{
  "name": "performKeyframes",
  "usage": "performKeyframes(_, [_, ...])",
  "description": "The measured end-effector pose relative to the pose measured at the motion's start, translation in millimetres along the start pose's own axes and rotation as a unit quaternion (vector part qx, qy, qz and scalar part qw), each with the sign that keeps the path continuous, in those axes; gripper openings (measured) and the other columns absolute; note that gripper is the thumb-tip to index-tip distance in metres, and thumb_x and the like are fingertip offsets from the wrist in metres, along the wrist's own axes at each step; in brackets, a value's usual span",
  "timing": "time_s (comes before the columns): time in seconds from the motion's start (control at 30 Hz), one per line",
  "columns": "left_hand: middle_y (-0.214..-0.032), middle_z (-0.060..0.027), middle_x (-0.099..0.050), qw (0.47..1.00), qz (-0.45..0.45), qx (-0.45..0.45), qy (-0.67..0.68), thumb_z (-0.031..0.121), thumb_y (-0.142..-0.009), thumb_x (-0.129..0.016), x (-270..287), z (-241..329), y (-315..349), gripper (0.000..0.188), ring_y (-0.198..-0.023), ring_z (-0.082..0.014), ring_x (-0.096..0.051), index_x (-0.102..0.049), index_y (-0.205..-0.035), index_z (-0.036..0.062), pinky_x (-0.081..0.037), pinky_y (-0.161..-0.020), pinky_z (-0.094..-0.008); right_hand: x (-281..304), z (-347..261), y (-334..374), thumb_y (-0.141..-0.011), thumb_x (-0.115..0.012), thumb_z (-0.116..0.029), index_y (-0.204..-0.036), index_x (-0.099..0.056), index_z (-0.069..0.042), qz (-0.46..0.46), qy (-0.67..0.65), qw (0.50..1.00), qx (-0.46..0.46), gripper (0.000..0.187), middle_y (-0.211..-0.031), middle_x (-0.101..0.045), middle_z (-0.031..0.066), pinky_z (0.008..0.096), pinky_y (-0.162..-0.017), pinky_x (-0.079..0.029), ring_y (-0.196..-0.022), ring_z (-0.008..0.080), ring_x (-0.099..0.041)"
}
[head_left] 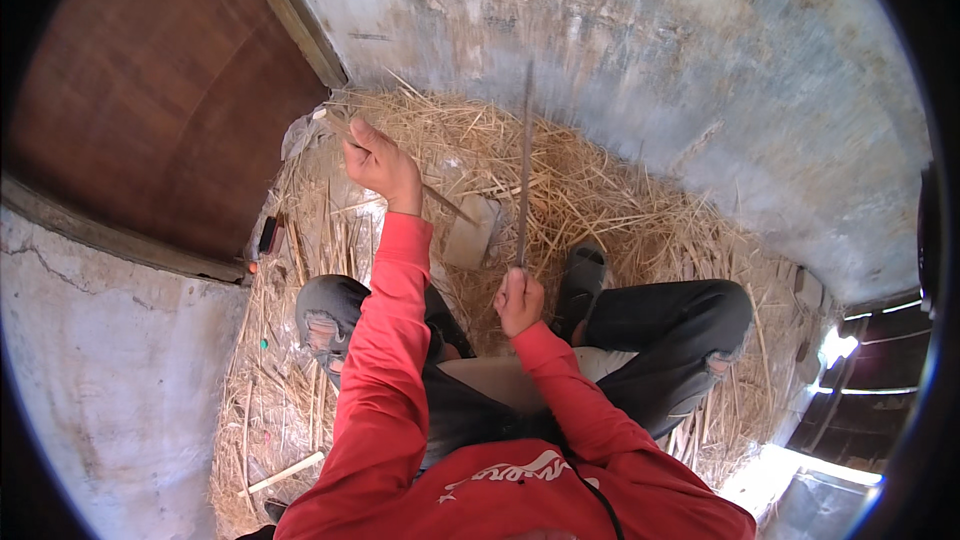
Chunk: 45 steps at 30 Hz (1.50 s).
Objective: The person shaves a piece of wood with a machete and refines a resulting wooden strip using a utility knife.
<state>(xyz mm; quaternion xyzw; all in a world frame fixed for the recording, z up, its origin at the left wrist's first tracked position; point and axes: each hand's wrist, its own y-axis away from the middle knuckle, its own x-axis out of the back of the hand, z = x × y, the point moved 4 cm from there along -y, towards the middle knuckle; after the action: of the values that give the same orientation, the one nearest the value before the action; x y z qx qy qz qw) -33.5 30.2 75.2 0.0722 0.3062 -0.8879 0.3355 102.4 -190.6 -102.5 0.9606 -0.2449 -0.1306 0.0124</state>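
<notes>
My left hand [383, 165] is raised ahead, closed around a thin wooden stick [449, 202]. The stick slants down to the right, its lower end by a pale block [470, 235] on the floor. Nearer to me, my right hand [520, 301] grips the lower end of a long, narrow, dark blade-like tool [526, 160]. It points straight ahead and looks edge-on; its handle is mostly hidden in my fist. The tool is apart from the stick. Both hands are above my spread knees, between my black trouser legs.
Loose straw and split stalks [600, 175] cover the floor. A stained wall [680, 70] curves ahead and to the right, a brown panel [170, 90] stands at left. A pale split stick [287, 472] and a small dark object [270, 234] lie at left. My sandalled foot [581, 285] is beside the blade.
</notes>
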Motion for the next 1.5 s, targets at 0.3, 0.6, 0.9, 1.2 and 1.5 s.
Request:
performKeyframes(0.3, [-0.059, 0.003, -0.038, 1.0, -0.01, 0.008, 0.002, 0.036, -0.104, -0.052, -7, 7, 4, 0.047, -0.056, -0.0071, -0.035, -0.041, -0.07, 0.0063, -0.03, -0.051, -0.0286, 37, 126, 14, -0.099, -0.045, -0.058, -0.066, -0.049, -0.008, 0.069, 0.164, 0.947, -0.268, 0.06, -0.053, -0.047, 0.0055, 0.0358, -0.043, -0.037, -0.043, 0.0189, -0.046])
performKeyframes(0.6, [-0.058, 0.0021, -0.039, 1.0, 0.003, 0.026, 0.003, 0.039, -0.104, -0.052, -2, -3, 2, 0.049, -0.056, -0.0084, -0.035, -0.041, -0.068, 0.0064, -0.031, -0.051, -0.0288, 51, 135, 21, -0.097, -0.047, -0.06, -0.07, -0.046, -0.008, -0.023, 0.205, 0.977, -0.062, 0.059, -0.056, -0.043, 0.0031, 0.0322, -0.046, -0.036, -0.046, 0.0171, -0.046])
performKeyframes(0.9, [-0.057, 0.0019, -0.039, 0.998, 0.055, 0.025, -0.005, 0.043, -0.104, -0.05, 31, -8, -17, 0.05, -0.053, -0.0084, -0.037, -0.04, -0.068, 0.0084, -0.03, -0.049, -0.0284, 54, 148, 31, -0.087, -0.058, -0.066, -0.096, -0.068, 0.002, 0.017, 0.09, 0.872, -0.482, 0.069, -0.081, -0.066, 0.0173, 0.0428, -0.064, -0.049, -0.067, 0.0291, -0.064])
performKeyframes(1.2, [-0.056, 0.0051, -0.027, 0.959, 0.147, 0.149, 0.193, 0.061, -0.101, -0.039, 118, 95, -53, 0.054, -0.046, -0.009, -0.025, -0.036, -0.07, 0.017, -0.021, -0.042, -0.026, 45, 66, 9, -0.084, -0.077, -0.039, -0.077, -0.056, -0.004, 0.041, 0.077, 0.972, -0.219, 0.041, -0.058, -0.052, 0.003, 0.0335, -0.04, -0.041, -0.043, 0.016, -0.053])
performKeyframes(1.5, [-0.054, 0.0061, -0.022, 0.902, 0.105, 0.133, 0.398, 0.061, -0.101, -0.038, 293, 160, -52, 0.055, -0.044, -0.0076, -0.015, -0.039, -0.069, 0.0158, -0.016, -0.043, -0.0251, 58, -119, -7, -0.081, -0.082, -0.015, -0.079, -0.057, -0.001, 0.103, 0.008, 0.995, 0.013, 0.029, -0.076, -0.066, 0.0095, 0.0261, -0.037, -0.039, -0.043, 0.0096, -0.052])
